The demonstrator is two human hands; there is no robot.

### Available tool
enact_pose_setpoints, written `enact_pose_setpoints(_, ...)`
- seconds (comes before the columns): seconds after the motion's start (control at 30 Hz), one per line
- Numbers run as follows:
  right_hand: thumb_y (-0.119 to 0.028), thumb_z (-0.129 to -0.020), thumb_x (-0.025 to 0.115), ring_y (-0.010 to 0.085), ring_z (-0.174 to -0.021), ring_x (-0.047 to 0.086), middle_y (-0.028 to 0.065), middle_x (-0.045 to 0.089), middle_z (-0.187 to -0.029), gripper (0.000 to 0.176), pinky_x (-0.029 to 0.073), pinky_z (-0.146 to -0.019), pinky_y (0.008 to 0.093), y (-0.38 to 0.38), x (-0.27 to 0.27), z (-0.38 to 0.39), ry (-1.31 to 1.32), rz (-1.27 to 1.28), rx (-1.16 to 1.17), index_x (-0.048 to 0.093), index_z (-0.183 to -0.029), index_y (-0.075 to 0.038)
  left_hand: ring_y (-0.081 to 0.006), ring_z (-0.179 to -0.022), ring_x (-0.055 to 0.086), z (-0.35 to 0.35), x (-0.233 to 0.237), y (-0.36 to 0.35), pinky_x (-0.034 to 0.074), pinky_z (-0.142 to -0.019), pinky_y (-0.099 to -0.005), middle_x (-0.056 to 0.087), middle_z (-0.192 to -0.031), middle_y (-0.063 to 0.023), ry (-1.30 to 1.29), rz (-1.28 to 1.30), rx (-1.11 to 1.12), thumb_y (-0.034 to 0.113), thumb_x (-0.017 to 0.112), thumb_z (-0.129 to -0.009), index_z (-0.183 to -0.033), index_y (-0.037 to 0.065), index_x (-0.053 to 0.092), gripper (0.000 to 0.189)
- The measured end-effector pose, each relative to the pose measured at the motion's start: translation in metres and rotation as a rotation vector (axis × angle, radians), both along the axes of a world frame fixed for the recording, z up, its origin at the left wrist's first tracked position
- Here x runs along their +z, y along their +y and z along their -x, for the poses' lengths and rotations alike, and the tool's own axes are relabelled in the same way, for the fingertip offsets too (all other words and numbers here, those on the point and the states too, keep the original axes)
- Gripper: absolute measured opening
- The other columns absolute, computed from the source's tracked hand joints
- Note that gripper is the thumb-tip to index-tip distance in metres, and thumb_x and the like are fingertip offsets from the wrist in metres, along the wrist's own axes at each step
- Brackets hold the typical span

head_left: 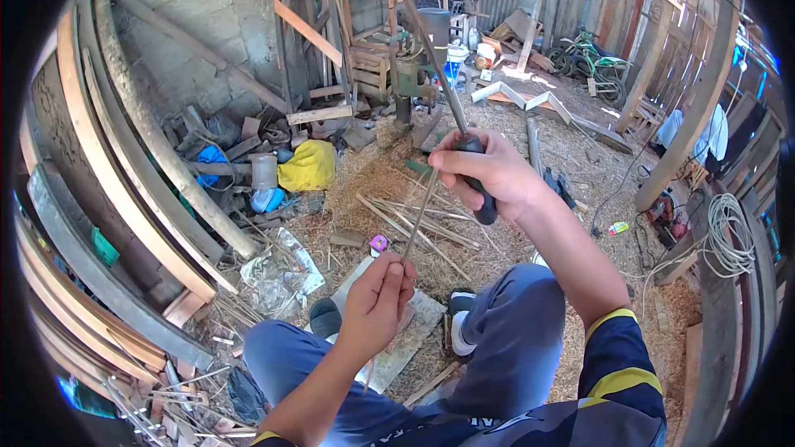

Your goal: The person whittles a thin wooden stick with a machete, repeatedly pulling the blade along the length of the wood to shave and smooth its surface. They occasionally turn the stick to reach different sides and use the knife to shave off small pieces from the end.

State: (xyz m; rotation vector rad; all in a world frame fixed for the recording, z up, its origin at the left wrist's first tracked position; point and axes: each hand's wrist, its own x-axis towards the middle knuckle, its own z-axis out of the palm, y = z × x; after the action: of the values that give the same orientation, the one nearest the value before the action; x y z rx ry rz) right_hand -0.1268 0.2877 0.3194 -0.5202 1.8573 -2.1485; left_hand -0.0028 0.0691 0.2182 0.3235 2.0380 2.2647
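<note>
A long metal tool with a black handle (485, 204) is in my right hand (489, 167); its thin shaft (451, 99) points up and to the left. A thin stick (422, 213) runs from the fingertips of my right hand down to my left hand (383, 302), where thumb and fingers pinch it. The stick's lower end shows below my left hand. My left hand is lower and nearer my knees than my right hand. Beyond the stick, a pink round object (378, 243) lies on the ground.
Thin sticks (431, 228) lie on the shavings ahead. A yellow cloth (307, 166) and crumpled plastic (286, 273) are to the left, beside long boards (124, 174). A motorbike (592, 64) stands far back right. Coiled cable (730, 236) hangs at right. A flat board (426, 323) lies between my legs.
</note>
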Motion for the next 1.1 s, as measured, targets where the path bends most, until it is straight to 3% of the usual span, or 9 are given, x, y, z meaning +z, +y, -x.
enact_pose_setpoints(0.03,-0.015,-0.091,0.080,0.0093,-0.042,0.052,0.0053,0.070,-0.074,0.019,0.036,-0.039,0.0256,-0.006,-0.006,0.005,0.010,0.012,0.014,0.068,-0.100,-0.004,-0.0059,-0.061,0.047,0.001,-0.002,-0.005,0.039,-0.055,-0.0234,0.055,-0.077,0.0005,-0.037,-0.038,-0.021,0.022,0.044,-0.115,-0.108,0.007,0.061,0.024)
enact_pose_setpoints(0.13,-0.011,-0.095,0.073,0.0108,-0.041,0.048,0.0068,0.068,-0.070,0.010,0.034,-0.039,0.0274,-0.032,-0.027,0.014,-0.002,0.106,-0.015,0.068,-0.099,-0.003,-0.0091,-0.075,0.055,0.011,-0.017,-0.021,0.046,-0.069,-0.0260,0.061,-0.086,-0.0010,0.193,0.097,0.058,0.019,0.046,-0.113,-0.114,0.005,0.065,0.025)
enact_pose_setpoints(0.23,-0.013,-0.095,0.074,0.0112,-0.040,0.047,0.0049,0.065,-0.068,0.013,0.033,-0.039,0.0276,-0.037,-0.032,0.023,-0.048,0.151,-0.027,0.067,-0.101,-0.003,-0.0137,-0.091,0.063,0.014,0.000,-0.032,0.050,-0.085,-0.0301,0.068,-0.097,-0.0056,0.143,0.210,0.073,0.012,0.047,-0.111,-0.118,0.000,0.065,0.023)
enact_pose_setpoints(0.33,-0.015,-0.096,0.074,0.0108,-0.040,0.046,0.0019,0.062,-0.067,0.017,0.033,-0.040,0.0275,-0.042,-0.037,0.029,-0.054,0.172,-0.051,0.066,-0.104,-0.004,-0.0138,-0.093,0.064,0.022,-0.009,-0.029,0.051,-0.086,-0.0294,0.069,-0.102,-0.0062,0.178,0.170,0.078,0.010,0.051,-0.109,-0.121,0.000,0.068,0.023)
enact_pose_setpoints(0.43,-0.017,-0.097,0.073,0.0101,-0.042,0.046,-0.0006,0.059,-0.067,0.018,0.034,-0.041,0.0280,-0.047,-0.038,0.030,-0.080,0.201,-0.063,0.065,-0.106,-0.004,-0.0125,-0.091,0.064,0.024,-0.005,-0.027,0.051,-0.083,-0.0288,0.070,-0.099,-0.0061,0.046,0.136,0.081,0.009,0.055,-0.108,-0.122,0.001,0.070,0.022)
enact_pose_setpoints(0.63,-0.020,-0.099,0.072,0.0097,-0.044,0.046,-0.0023,0.055,-0.067,0.017,0.035,-0.043,0.0282,-0.048,-0.046,0.031,-0.087,0.239,-0.033,0.065,-0.106,-0.006,-0.0063,-0.082,0.060,0.024,-0.007,-0.023,0.049,-0.075,-0.0229,0.070,-0.095,0.0006,0.003,0.069,0.011,0.017,0.059,-0.108,-0.124,0.001,0.073,0.026)
enact_pose_setpoints(0.87,-0.019,-0.098,0.071,0.0107,-0.046,0.048,-0.0003,0.059,-0.072,0.015,0.035,-0.044,0.0291,-0.045,-0.058,0.034,-0.105,0.273,-0.026,0.066,-0.104,-0.006,-0.0097,-0.092,0.064,0.026,-0.006,-0.020,0.053,-0.081,-0.0263,0.073,-0.105,-0.0031,-0.064,-0.025,-0.120,0.020,0.059,-0.109,-0.130,0.002,0.072,0.030)
enact_pose_setpoints(1.1,-0.020,-0.099,0.070,0.0099,-0.047,0.048,-0.0010,0.059,-0.072,0.016,0.036,-0.045,0.0288,-0.049,-0.064,0.037,-0.115,0.264,-0.010,0.066,-0.104,-0.005,-0.0070,-0.084,0.061,0.027,-0.005,-0.019,0.056,-0.076,-0.0267,0.064,-0.092,0.0038,-0.148,-0.116,-0.220,0.022,0.062,-0.107,-0.128,0.005,0.074,0.029)
